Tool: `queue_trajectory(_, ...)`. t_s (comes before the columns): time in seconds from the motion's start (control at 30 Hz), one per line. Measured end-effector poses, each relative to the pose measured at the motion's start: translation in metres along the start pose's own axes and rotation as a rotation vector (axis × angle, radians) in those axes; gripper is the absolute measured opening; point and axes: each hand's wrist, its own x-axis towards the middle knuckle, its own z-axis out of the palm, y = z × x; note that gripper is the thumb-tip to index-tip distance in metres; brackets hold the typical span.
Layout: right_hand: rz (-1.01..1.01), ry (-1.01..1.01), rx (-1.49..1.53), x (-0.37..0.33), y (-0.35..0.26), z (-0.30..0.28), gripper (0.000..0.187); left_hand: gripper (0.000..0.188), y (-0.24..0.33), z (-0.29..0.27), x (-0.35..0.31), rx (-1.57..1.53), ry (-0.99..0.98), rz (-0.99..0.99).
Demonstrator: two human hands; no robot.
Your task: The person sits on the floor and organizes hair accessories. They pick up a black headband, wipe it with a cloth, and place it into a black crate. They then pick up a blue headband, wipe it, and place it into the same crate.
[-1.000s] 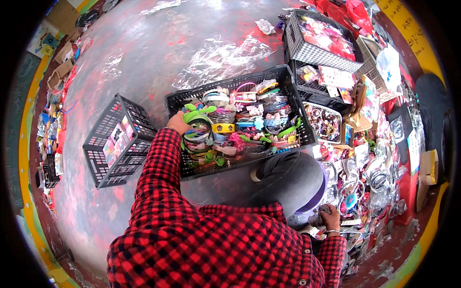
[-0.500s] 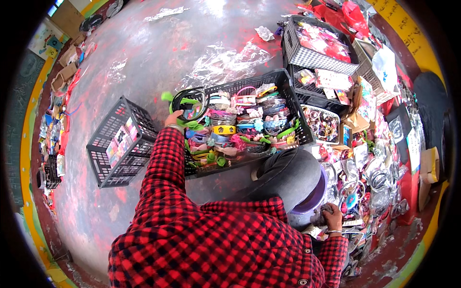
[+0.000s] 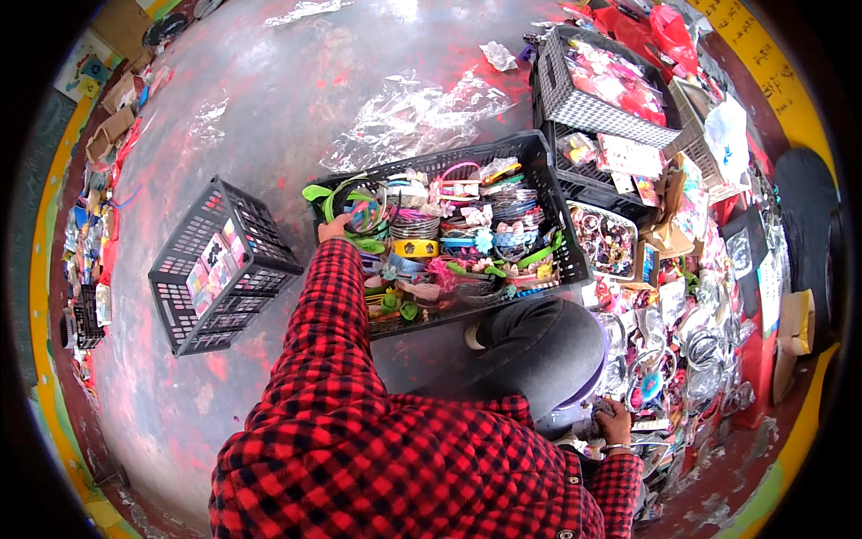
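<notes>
My left hand [image 3: 333, 229] is at the left end of a black plastic crate [image 3: 549, 171], its fingers closed on the edge of a loop of dark headbands [image 3: 347, 185]. These lie against green-bowed headbands in that corner, and part of the grip is hidden. Rows of colourful headbands [image 3: 415, 226] fill the crate, among them a yellow headband [image 3: 415, 248]. Low on the right, beside my bent knee, my right hand [image 3: 614, 420] is closed around a small dark bundle whose kind I cannot make out. A purple tub [image 3: 593, 382] stands partly hidden behind the knee.
An open black crate [image 3: 220, 269] with pink-and-white packs lies on the left. At the back right are a grey woven basket [image 3: 611, 117] and a white tray of small hair accessories [image 3: 602, 235]. Packaged goods [image 3: 700, 350] cover the floor on the right. Clear plastic film [image 3: 422, 117] lies ahead.
My left hand and the dark headbands have moved right and down, into the crate's left corner. My right hand has shifted slightly left and down with its dark bundle. The view has shifted a little.
</notes>
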Motion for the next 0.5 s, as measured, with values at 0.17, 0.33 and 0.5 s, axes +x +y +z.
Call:
queue_trajectory(0.17, 0.008, -0.024, 0.003, 0.001, -0.008, 0.003, 0.036, 0.067, 0.034, 0.016, -0.038, 0.505, 0.22, -0.05)
queue_trajectory(0.33, -0.007, -0.016, -0.018, 0.0, -0.015, 0.005, 0.034, 0.056, 0.053, 0.028, -0.066, 0.693, 0.322, 0.049)
queue_trajectory(0.5, -0.005, 0.004, -0.144, 0.002, -0.007, 0.003, 0.041, 0.056, 0.062, 0.018, -0.065, 0.77, 0.219, 0.028)
